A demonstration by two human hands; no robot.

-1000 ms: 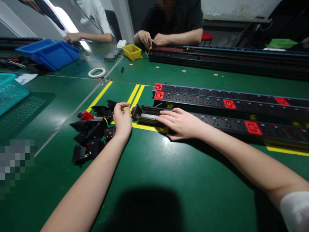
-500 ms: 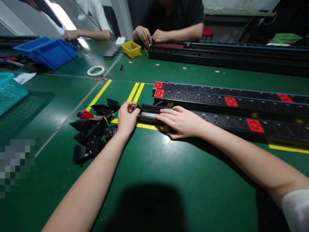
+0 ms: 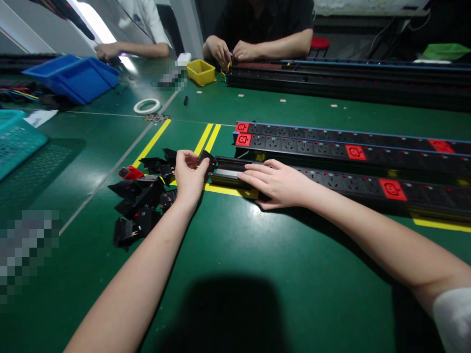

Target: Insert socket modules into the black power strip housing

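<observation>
Fingers (image 3: 187,158) and thumb of the left hand (image 3: 189,180), left of centre in the head view, are drawn nearly together and pinch a small black socket module (image 3: 209,163). It sits tilted at the left end of a long black socket strip (image 3: 329,181), where a silvery channel lies exposed; whether module and strip touch, I cannot tell. At the centre of the frame the right hand (image 3: 281,186) rests palm down across the strip, its fingers stretched out almost straight and only slightly spread. From beneath it the strip runs off to the right edge, a red socket (image 3: 393,189) set in its face. Two more socket strips (image 3: 283,143) lie just above it in the frame. Left of the left hand, loose black modules (image 3: 143,196) sit in a heap, a red piece (image 3: 130,172) beside them. Toward the upper middle, a yellow tray (image 3: 206,77) stands near a co-worker's hands (image 3: 247,51), and a tape roll (image 3: 146,112) lies at upper left.
</observation>
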